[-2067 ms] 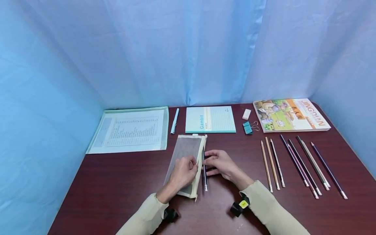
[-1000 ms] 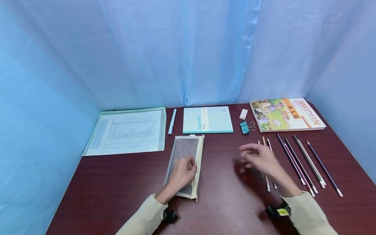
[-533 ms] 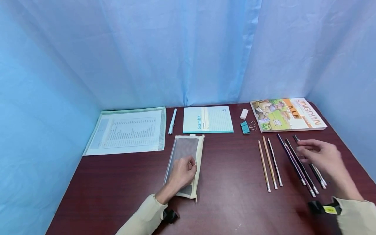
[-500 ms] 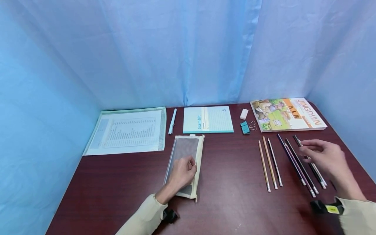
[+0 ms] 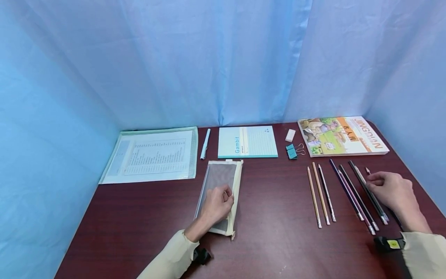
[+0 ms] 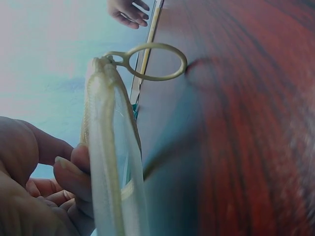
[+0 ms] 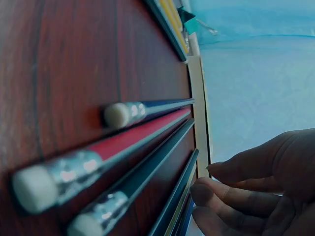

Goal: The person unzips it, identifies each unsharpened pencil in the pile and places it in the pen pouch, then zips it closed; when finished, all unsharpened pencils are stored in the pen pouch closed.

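Bare table (image 5: pixel 275 209) (wide) lies between pouch (image 5: pixel 219 182) and pencils (image 5: pixel 322 193).

Table (image 5: pixel 271 240): dark red-brown wood grain. Pouch (image 5: pixel 218 182): grey mesh, cream edging. Notebook (image 5: pixel 247 142): light teal with a cream band and ruled lines. Clip (image 5: pixel 291 151): teal. Eraser (image 5: pixel 290 135): white. Book (image 5: pixel 343 136): multicoloured, orange title band. Pencils (image 5: pixel 352 195): tan, dark purple, black. Backdrop (image 5: pixel 209 58): pale blue. Sleeves (image 5: pixel 423 254): cream.

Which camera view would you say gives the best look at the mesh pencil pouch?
The head view: it shows the whole mesh pencil pouch lying flat on the table under the left hand. The left wrist view shows only its zipper edge and ring pull close up. The right wrist view shows none of it.
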`<state>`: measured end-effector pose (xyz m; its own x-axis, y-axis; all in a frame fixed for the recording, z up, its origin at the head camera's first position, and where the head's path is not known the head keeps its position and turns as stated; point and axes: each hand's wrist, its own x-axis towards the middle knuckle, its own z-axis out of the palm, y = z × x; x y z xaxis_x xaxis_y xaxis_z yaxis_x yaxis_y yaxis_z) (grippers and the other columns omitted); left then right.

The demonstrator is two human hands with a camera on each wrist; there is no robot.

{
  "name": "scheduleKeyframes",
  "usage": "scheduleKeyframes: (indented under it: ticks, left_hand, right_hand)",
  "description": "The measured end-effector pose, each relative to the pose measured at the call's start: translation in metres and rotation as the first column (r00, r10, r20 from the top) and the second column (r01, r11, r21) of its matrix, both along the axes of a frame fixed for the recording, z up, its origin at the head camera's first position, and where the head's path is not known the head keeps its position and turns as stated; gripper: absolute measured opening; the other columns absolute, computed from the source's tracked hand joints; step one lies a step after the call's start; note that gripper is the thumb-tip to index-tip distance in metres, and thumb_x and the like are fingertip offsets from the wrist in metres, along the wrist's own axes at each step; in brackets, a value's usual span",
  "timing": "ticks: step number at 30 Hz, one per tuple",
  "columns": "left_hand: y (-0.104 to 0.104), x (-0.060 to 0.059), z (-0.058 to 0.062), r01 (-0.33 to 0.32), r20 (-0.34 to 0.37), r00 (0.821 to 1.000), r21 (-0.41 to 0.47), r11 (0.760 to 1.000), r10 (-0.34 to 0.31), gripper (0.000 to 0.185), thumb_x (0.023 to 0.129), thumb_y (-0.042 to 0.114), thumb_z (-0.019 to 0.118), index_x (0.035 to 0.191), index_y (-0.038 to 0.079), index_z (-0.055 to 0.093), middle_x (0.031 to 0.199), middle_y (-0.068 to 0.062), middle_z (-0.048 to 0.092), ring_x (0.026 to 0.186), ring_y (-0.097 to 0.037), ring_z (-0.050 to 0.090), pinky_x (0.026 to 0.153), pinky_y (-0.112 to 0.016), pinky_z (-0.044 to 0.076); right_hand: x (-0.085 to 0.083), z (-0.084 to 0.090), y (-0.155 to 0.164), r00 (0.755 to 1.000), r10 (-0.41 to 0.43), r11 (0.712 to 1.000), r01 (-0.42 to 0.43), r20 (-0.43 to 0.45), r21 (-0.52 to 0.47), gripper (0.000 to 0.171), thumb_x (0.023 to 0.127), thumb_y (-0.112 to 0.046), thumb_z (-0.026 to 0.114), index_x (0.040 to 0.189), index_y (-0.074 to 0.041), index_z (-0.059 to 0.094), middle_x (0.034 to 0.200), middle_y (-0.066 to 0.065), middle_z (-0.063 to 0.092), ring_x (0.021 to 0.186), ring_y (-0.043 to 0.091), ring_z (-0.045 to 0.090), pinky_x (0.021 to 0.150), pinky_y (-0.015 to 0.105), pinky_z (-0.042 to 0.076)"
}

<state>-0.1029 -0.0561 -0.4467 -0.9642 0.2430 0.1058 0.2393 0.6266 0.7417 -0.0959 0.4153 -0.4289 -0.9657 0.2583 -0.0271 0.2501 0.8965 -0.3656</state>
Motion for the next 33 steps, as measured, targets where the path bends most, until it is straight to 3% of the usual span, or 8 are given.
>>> scheduleKeyframes:
  ticks: [4, 14, 23, 27, 33]
  left_hand:
    - [0.000, 0.000, -0.001, -0.003, -0.016, 1.000, -0.003, 1.000, 0.003, 0.012, 0.084, 0.001, 0.061, 0.074, 0.006, 0.062, 0.054, -0.002, 0.057, 0.047, -0.001, 0.041, 0.046, -0.018, 0.035]
    - [-0.001, 0.000, -0.001, -0.001, -0.020, 1.000, -0.001, 1.000, 0.001, 0.011, 0.083, 0.001, 0.060, 0.073, 0.006, 0.062, 0.055, -0.003, 0.058, 0.047, 0.000, 0.041, 0.047, -0.018, 0.035]
    - [-0.001, 0.000, -0.001, 0.007, -0.032, 0.999, 0.006, 1.000, -0.007, 0.013, 0.084, 0.000, 0.061, 0.073, 0.006, 0.062, 0.052, -0.002, 0.056, 0.045, 0.001, 0.039, 0.045, -0.018, 0.033]
    - [-0.001, 0.000, -0.001, 0.008, -0.029, 1.000, 0.004, 1.000, -0.008, 0.012, 0.084, 0.000, 0.060, 0.073, 0.006, 0.062, 0.052, -0.001, 0.055, 0.045, 0.000, 0.039, 0.046, -0.018, 0.034]
    - [-0.001, 0.000, 0.001, 0.008, -0.023, 1.000, 0.002, 1.000, -0.008, 0.012, 0.083, 0.001, 0.061, 0.073, 0.006, 0.062, 0.053, -0.001, 0.056, 0.046, -0.001, 0.040, 0.046, -0.017, 0.034]
  right_hand:
    - [0.000, -0.002, 0.000, 0.999, -0.020, 1.000, 0.020, 0.032, 0.006, 0.029, 0.087, -0.016, 0.065, 0.105, 0.006, 0.069, 0.089, 0.025, 0.073, 0.069, 0.029, 0.063, 0.049, 0.032, 0.039]
    - [0.000, -0.004, -0.010, 0.999, -0.004, 0.999, 0.002, 0.035, 0.053, 0.024, 0.081, -0.011, 0.061, 0.099, 0.003, 0.065, 0.078, 0.017, 0.066, 0.060, 0.023, 0.054, 0.046, 0.033, 0.036]
    - [-0.001, -0.006, -0.015, 0.998, 0.047, 0.995, -0.050, 0.033, 0.091, 0.004, 0.078, -0.008, 0.056, 0.079, -0.008, 0.053, 0.068, 0.006, 0.050, 0.061, 0.025, 0.044, 0.048, 0.035, 0.030]
    - [-0.005, -0.007, -0.018, 0.997, 0.046, 0.994, -0.052, 0.067, 0.093, 0.004, 0.082, -0.009, 0.052, 0.079, -0.007, 0.054, 0.068, 0.011, 0.052, 0.059, 0.027, 0.046, 0.047, 0.037, 0.032]
    - [-0.014, -0.004, -0.020, 0.992, 0.051, 0.993, -0.063, 0.114, 0.103, 0.026, 0.075, -0.007, 0.060, 0.098, 0.006, 0.061, 0.081, 0.030, 0.062, 0.061, 0.036, 0.055, 0.047, 0.042, 0.039]
